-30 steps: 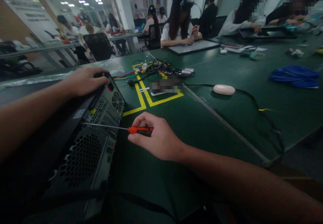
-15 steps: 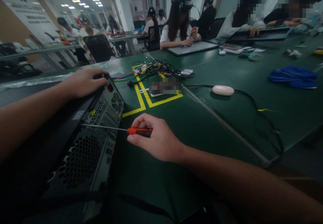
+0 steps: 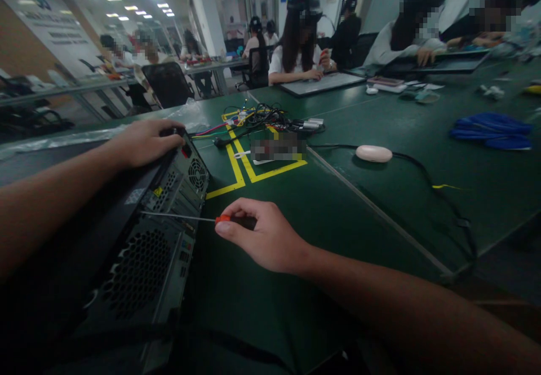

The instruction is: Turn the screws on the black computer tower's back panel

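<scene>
A black computer case (image 3: 139, 268) lies at the left with its metal back panel facing right. My left hand (image 3: 143, 141) holds the far upper edge of the case, its fingers curled over the corner and the thumb along the edge. In my right hand (image 3: 270, 239) is a screwdriver (image 3: 181, 216) with an orange and black handle. Thumb and fingers wrap round the handle. The thin shaft points left, its tip at the back panel's upper edge, above the honeycomb vent. Whether a screw sits under the tip is too small to tell.
On the green table (image 3: 359, 211) a tangle of black cables (image 3: 266, 117) lies beyond the case, near yellow tape (image 3: 279, 170). A pale pink oval object (image 3: 374, 154) and blue folded cloth (image 3: 492, 131) lie to the right. Several people work across the table.
The screwdriver handle has turned in my right hand: its long orange stripe no longer shows. Tip and left hand stay at the same places on the case; the view has shifted slightly.
</scene>
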Demonstrator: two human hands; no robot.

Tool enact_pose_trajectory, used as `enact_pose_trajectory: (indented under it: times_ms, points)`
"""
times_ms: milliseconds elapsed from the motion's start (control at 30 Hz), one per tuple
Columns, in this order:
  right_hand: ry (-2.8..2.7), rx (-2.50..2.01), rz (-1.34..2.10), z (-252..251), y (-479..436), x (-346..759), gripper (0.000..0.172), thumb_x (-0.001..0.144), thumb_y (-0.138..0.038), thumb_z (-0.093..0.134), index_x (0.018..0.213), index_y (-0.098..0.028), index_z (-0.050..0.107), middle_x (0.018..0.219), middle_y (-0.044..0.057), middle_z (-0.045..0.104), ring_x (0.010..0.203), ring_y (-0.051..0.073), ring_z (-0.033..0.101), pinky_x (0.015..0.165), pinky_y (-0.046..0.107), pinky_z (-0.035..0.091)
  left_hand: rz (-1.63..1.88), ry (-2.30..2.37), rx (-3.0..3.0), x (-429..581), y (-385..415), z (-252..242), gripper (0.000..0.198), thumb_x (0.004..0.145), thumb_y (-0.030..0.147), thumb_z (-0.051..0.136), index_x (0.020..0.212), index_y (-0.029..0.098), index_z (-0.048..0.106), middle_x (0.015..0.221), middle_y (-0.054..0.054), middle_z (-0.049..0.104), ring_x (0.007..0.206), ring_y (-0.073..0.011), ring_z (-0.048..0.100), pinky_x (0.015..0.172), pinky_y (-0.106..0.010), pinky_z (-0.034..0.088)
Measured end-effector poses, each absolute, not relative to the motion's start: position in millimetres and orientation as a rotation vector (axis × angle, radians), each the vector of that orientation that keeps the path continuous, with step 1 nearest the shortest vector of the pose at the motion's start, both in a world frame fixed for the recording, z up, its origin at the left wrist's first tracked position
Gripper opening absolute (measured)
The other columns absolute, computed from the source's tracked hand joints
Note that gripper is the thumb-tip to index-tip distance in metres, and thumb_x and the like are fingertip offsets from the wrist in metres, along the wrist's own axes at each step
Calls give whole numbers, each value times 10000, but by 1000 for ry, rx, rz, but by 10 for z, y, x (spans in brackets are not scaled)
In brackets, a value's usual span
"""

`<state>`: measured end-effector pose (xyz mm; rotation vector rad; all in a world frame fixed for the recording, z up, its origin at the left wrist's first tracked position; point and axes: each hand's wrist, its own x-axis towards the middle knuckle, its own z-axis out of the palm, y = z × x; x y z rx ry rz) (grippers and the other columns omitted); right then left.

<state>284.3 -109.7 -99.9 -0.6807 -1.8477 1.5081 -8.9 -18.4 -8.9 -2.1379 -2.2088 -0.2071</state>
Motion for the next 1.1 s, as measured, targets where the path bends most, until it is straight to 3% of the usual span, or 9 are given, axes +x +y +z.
enact_pose_trajectory:
  times_ms: [133, 333, 467, 1100]
  points:
    - [-1899, -706, 1494, -998, -1110, 2836, 293, 967, -416, 580, 942, -156, 714, 762, -3, 619, 672, 118, 523, 619, 267, 394, -215, -2180, -2145, -83, -182, -91, 745, 820, 591, 380, 1366, 137, 606, 1402, -136, 616, 1293, -332, 557, 1129, -450, 390]
    - [-1870, -656, 1483, -1005, -1132, 2851, 270, 830, -355, 754, 992, -202, 601, 823, -26, 618, 712, 122, 566, 667, 267, 450, -197, -2225, -2106, -48, -198, -71, 738, 825, 579, 379, 1376, 143, 605, 1411, -141, 612, 1302, -352, 552, 1128, -478, 388]
    - [-1900, -638, 1446, -1010, -1117, 2869, 208, 862, -324, 713, 981, -199, 595, 844, -16, 623, 729, 126, 564, 689, 280, 460, -199, -2205, -2137, -68, -186, -79, 759, 822, 590, 386, 1383, 124, 597, 1417, -157, 605, 1290, -360, 559, 1123, -474, 395]
    - [-1852, -632, 1465, -1046, -1097, 2844, 223, 854, -325, 731, 998, -191, 625, 867, -7, 649, 744, 134, 586, 712, 292, 475, -219, -2196, -2139, -105, -179, -97, 747, 825, 595, 377, 1371, 138, 603, 1392, -145, 621, 1275, -344, 567, 1109, -486, 405]
